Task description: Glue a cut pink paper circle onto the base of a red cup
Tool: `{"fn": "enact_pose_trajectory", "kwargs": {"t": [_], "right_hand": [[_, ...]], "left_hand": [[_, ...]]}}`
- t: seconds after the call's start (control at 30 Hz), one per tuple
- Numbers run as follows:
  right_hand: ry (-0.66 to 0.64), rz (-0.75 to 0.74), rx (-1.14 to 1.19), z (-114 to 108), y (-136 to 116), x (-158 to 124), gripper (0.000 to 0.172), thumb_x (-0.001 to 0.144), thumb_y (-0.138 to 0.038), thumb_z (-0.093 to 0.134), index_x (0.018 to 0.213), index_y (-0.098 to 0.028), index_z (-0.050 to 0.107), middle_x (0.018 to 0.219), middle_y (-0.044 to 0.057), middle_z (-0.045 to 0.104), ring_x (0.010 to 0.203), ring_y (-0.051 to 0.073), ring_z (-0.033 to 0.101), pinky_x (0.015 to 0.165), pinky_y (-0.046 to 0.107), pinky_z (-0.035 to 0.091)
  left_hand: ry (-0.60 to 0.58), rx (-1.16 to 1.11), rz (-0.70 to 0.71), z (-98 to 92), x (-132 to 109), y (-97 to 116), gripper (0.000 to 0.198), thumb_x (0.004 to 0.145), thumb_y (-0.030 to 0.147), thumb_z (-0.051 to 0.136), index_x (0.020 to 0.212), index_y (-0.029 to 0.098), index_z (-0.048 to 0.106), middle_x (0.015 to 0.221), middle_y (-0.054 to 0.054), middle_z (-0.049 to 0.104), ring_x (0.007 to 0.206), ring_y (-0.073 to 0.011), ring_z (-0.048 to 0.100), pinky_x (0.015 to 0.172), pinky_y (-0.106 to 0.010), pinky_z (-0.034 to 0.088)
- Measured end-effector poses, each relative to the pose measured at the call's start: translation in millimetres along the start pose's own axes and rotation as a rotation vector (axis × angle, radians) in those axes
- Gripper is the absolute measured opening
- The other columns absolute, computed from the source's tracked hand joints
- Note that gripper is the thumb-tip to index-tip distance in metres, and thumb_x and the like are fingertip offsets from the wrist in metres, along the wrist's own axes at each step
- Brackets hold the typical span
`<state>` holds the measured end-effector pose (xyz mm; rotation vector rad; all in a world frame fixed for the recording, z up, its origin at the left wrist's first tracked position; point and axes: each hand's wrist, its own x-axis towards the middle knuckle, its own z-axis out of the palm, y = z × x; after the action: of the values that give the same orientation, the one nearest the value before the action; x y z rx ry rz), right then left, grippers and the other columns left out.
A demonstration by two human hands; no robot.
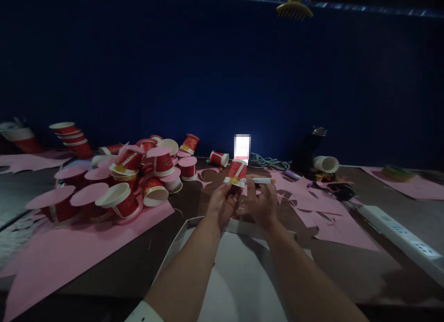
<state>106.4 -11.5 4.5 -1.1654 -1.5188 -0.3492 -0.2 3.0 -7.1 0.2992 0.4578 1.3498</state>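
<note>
A red paper cup (237, 170) with a pale rim and a yellow band is in my left hand (222, 204), its fingers closed around the lower end. Beside it, my right hand (262, 204) grips a slim white marker-like stick (261, 180), held level and pointing toward the cup. I cannot tell whether the stick's tip touches the cup. Both forearms reach across a shallow white box (239, 266). Just behind the cup is a bright, blurred-out square (242, 146).
Several red cups with pink paper discs (161, 151) crowd the left, over a pink sheet (93, 248). Cut pink scraps (322, 211), a dark bottle (310, 148), a white cup (326, 164) and a power strip (398, 238) lie right. Behind stands a dark blue wall (208, 72).
</note>
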Motion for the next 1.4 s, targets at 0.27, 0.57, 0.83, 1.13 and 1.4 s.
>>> {"fn": "enact_pose_trajectory", "kwargs": {"t": [0.27,0.57,0.83,1.13,1.4], "right_hand": [[-0.022,0.039,-0.015,-0.7,-0.8,-0.9,0.025,0.089,-0.034,0.048,0.089,-0.018,0.067,0.088,0.009,0.070,0.079,0.021,0.061,0.078,0.037,0.044],[-0.022,0.047,-0.017,-0.2,-1.9,-0.9,0.024,0.088,-0.034,0.049,0.086,-0.017,0.066,0.079,0.007,0.069,0.075,0.021,0.060,0.076,0.036,0.044],[-0.025,0.077,-0.025,-0.3,-2.3,-1.6,0.027,0.088,-0.036,0.048,0.082,-0.017,0.067,0.076,0.007,0.068,0.075,0.021,0.060,0.076,0.036,0.044],[-0.010,0.040,0.006,-0.7,-2.8,-1.3,0.024,0.090,-0.034,0.047,0.090,-0.019,0.067,0.086,0.007,0.070,0.084,0.021,0.062,0.082,0.037,0.043],[-0.007,0.016,-0.008,0.9,-0.1,-2.4,0.023,0.089,-0.034,0.048,0.091,-0.020,0.067,0.084,0.006,0.071,0.080,0.020,0.062,0.082,0.037,0.043]], "left_hand": [[0.013,-0.013,0.014,1.3,0.0,-0.1,0.010,0.076,0.007,0.054,0.075,0.010,0.064,0.074,-0.008,0.066,0.066,-0.0129,0.062,0.066,-0.024,0.053],[0.037,-0.013,0.017,3.6,-2.0,0.7,0.011,0.078,0.006,0.053,0.074,0.009,0.063,0.071,-0.007,0.066,0.063,-0.0117,0.061,0.064,-0.023,0.052],[0.037,0.000,0.018,2.3,-1.4,0.7,0.010,0.077,0.007,0.055,0.073,0.009,0.063,0.070,-0.007,0.066,0.061,-0.0114,0.061,0.063,-0.023,0.052],[0.031,-0.007,0.013,2.6,-1.0,0.0,0.008,0.075,0.007,0.056,0.075,0.010,0.064,0.075,-0.008,0.067,0.066,-0.0127,0.062,0.069,-0.025,0.053],[0.011,-0.001,0.009,0.8,0.0,-0.3,0.010,0.077,0.008,0.054,0.074,0.010,0.064,0.072,-0.007,0.066,0.066,-0.0125,0.063,0.067,-0.024,0.054]]}}
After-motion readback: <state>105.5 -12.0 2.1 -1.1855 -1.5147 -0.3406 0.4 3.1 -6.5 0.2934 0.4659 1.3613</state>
